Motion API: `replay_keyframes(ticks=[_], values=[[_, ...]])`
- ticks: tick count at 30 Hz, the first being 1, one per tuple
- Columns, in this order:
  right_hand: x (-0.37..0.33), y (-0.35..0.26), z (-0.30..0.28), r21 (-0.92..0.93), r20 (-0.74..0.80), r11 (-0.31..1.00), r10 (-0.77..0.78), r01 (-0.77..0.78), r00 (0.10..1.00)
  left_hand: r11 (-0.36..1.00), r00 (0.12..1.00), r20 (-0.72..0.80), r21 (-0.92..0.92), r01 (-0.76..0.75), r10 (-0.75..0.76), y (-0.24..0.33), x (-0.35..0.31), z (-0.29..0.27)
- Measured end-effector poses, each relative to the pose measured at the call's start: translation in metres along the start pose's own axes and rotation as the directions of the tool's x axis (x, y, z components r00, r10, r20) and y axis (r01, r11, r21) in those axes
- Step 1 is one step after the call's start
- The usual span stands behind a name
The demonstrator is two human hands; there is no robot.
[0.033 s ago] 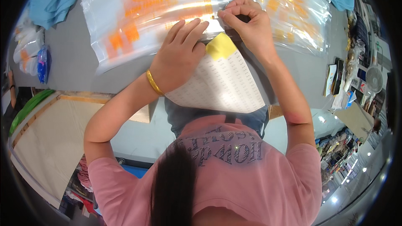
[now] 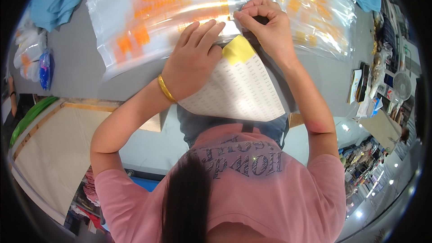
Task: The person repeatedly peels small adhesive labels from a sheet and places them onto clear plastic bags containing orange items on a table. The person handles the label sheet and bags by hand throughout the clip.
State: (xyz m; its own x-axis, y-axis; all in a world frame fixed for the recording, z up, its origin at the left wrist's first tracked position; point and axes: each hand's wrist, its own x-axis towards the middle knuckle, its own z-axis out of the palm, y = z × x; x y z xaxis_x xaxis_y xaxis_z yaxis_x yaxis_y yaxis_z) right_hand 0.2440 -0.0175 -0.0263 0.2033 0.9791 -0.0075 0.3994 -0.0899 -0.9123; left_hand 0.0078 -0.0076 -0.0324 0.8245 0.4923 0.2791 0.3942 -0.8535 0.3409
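Note:
My left hand (image 2: pixel 191 63) lies flat with fingers stretched out, its fingertips on the near edge of a stack of clear plastic bags (image 2: pixel 166 22) with orange print. Under its palm and thumb side is a white sheet of small printed stickers (image 2: pixel 238 87), a yellow patch (image 2: pixel 237 50) of bare backing at its far corner. My right hand (image 2: pixel 270 27) is closed in a pinch at the right end of that stack. At its thumb and fingertip shows a small white sticker (image 2: pixel 232 16), touching or just over the plastic.
A second pile of clear bags (image 2: pixel 315 18) with orange print lies on the right of the grey table (image 2: pixel 76 58). Blue cloths (image 2: pixel 60 0) sit at both far corners. A blue packet (image 2: pixel 46 69) is at the left edge, and a small fan (image 2: pixel 402 85) stands far right.

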Motion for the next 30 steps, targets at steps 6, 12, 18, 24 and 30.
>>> replay_keyframes(ticks=[6,12,18,24,30], values=[[0.0,0.005,0.013,-0.188,-0.025,0.976,-0.112,0.106,0.993,0.999,1.0,-0.013,0.047,0.024,-0.023,0.003,0.012,-0.001],[0.0,-0.007,0.006,-0.675,-0.037,0.677,-0.426,0.291,0.904,0.993,1.0,0.025,0.117,0.014,-0.017,0.003,0.013,-0.003],[0.045,-0.004,0.01,-0.597,-0.049,0.8,-0.119,0.067,0.992,0.998,0.999,0.001,0.049,0.037,-0.037,0.007,0.013,-0.004],[0.036,0.002,0.025,-0.776,-0.068,0.561,-0.527,0.287,0.847,0.968,1.0,-0.012,-0.251,0.011,-0.014,0.014,0.007,-0.028],[0.041,-0.051,0.015,-0.689,-0.185,0.558,-0.752,0.463,0.632,0.509,0.832,0.502,-0.666,0.545,-0.235,0.027,0.0,-0.059]])
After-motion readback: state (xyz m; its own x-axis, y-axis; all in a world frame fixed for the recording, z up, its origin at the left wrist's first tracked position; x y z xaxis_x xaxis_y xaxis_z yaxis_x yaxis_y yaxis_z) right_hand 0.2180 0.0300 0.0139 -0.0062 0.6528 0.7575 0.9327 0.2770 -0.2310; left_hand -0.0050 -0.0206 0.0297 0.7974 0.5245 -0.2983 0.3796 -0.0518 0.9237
